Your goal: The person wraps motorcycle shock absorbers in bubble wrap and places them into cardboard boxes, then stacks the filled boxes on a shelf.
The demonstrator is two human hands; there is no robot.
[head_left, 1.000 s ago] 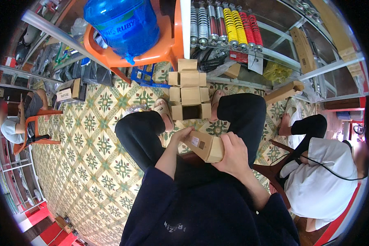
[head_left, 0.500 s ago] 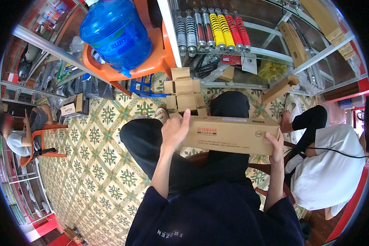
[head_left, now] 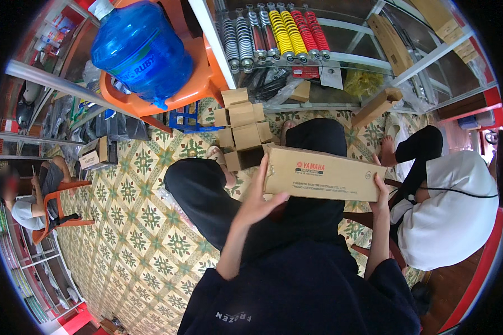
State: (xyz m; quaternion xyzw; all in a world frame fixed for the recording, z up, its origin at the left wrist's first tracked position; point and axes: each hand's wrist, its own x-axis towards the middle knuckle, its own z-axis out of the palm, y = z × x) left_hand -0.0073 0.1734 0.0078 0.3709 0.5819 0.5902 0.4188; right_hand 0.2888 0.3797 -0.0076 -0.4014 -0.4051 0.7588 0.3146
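A long brown cardboard box with printing on its front face is held level above my lap. My right hand grips its right end, with the thumb on the printed face. At the other end, my left hand holds the box, its fingers up along the short side and its thumb spread near the lower edge. The box looks closed, and its contents are hidden.
Open cardboard cartons stand on the tiled floor ahead. Beyond them, shock absorbers line a glass shelf. A blue water jug rests on an orange chair. Someone in white sits close on my right; another person sits far left.
The box has been turned so its print now reads upright instead of upside down. My left hand has shifted from the top left corner down to the left end. The view has moved slightly.
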